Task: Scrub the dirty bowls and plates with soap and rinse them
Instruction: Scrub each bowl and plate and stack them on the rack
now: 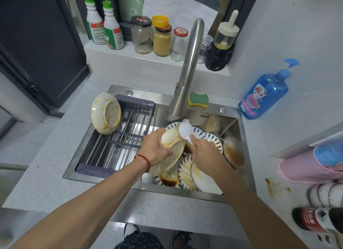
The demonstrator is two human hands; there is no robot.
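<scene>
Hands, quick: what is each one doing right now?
Left hand: grips a dirty bowl over the sink.
Right hand: holds a white spoon.

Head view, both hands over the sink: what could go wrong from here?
The stained bowl leans on the drying rack's edge and might slide off. The left hand holds a tilted cream bowl over stacked plates; a slip could chip them. The sponge and soap bottle sit unused.
</scene>
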